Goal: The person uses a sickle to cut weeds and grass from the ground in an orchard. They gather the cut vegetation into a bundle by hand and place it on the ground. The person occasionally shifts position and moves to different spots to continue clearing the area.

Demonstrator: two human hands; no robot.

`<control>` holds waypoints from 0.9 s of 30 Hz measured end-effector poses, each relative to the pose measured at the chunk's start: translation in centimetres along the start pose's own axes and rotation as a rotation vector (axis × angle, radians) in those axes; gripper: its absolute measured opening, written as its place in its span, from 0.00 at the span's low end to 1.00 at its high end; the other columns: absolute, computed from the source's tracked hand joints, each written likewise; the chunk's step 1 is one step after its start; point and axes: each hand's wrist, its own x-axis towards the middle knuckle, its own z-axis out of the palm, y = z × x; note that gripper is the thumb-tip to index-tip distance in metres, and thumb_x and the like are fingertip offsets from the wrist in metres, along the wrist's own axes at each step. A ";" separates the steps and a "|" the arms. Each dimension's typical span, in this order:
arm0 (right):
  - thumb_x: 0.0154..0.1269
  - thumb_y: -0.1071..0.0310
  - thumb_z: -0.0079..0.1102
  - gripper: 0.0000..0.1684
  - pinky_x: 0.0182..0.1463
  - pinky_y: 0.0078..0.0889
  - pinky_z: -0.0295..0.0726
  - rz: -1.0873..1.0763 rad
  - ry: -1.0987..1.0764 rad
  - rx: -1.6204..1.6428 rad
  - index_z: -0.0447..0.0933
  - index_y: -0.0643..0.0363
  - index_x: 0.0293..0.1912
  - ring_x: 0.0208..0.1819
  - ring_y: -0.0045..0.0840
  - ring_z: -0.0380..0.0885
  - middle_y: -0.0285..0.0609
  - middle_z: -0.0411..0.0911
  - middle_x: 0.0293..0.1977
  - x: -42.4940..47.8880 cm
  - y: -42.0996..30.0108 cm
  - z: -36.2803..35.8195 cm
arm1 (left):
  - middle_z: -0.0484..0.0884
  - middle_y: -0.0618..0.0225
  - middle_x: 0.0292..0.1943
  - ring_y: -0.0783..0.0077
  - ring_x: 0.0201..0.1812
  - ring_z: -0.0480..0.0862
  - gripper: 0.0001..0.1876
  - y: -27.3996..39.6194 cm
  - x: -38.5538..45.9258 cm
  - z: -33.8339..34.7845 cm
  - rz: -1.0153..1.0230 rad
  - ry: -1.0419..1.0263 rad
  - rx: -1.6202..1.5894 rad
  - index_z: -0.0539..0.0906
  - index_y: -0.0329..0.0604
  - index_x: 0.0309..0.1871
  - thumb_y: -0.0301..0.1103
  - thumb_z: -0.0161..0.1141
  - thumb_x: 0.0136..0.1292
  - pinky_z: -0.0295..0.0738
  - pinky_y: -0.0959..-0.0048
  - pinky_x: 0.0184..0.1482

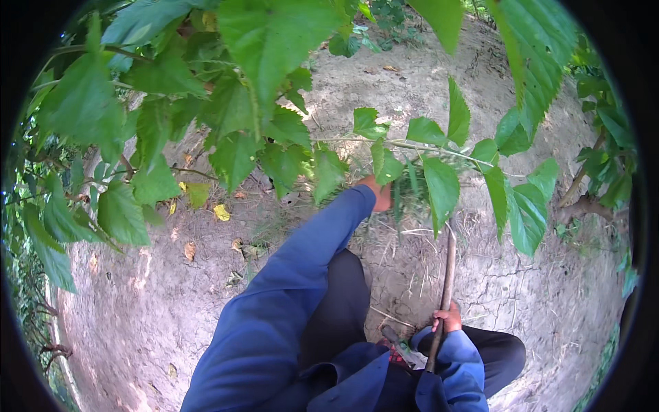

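Note:
My left arm, in a blue sleeve, reaches forward under a leafy branch. At its end my left hand [381, 193] is at a patch of green grass [412, 193]; leaves and grass hide its fingers, so its grip cannot be made out. Lower right, my right hand [449, 318] is closed around a long wooden handle [449, 273], which runs from my lap up toward the grass. The handle's far end lies behind hanging leaves, and no tool head can be made out there.
A thin leafy branch [406, 145] crosses above the grass and my left hand. Dense foliage [154, 113] hangs at the upper left, and a woody stem [584, 208] stands at the right. Dry, cracked soil [154, 309] carries fallen leaves [221, 212] and straw.

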 end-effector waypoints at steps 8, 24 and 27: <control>0.51 0.75 0.56 0.17 0.12 0.38 0.76 -0.042 -0.066 0.114 0.60 0.60 0.39 0.14 0.29 0.70 0.44 0.68 0.20 -3.4 2.2 -3.4 | 0.78 0.51 0.33 0.51 0.41 0.79 0.14 12.1 -9.7 -2.2 0.229 0.157 -0.229 0.76 0.39 0.37 0.27 0.60 0.43 0.74 0.57 0.42; 0.53 0.71 0.57 0.10 0.14 0.40 0.76 -0.058 0.009 0.049 0.66 0.63 0.32 0.13 0.33 0.71 0.44 0.67 0.15 -5.7 2.2 -4.9 | 0.77 0.53 0.39 0.49 0.42 0.79 0.14 20.2 -6.1 0.7 0.360 0.254 -0.282 0.75 0.38 0.35 0.23 0.60 0.41 0.75 0.58 0.45; 0.54 0.70 0.56 0.09 0.15 0.41 0.76 -0.007 -0.023 0.105 0.67 0.63 0.32 0.13 0.35 0.71 0.45 0.68 0.15 -4.7 3.3 -7.0 | 0.77 0.53 0.37 0.51 0.40 0.79 0.15 22.1 -5.3 0.8 0.373 0.161 -0.351 0.76 0.37 0.35 0.21 0.59 0.38 0.75 0.59 0.44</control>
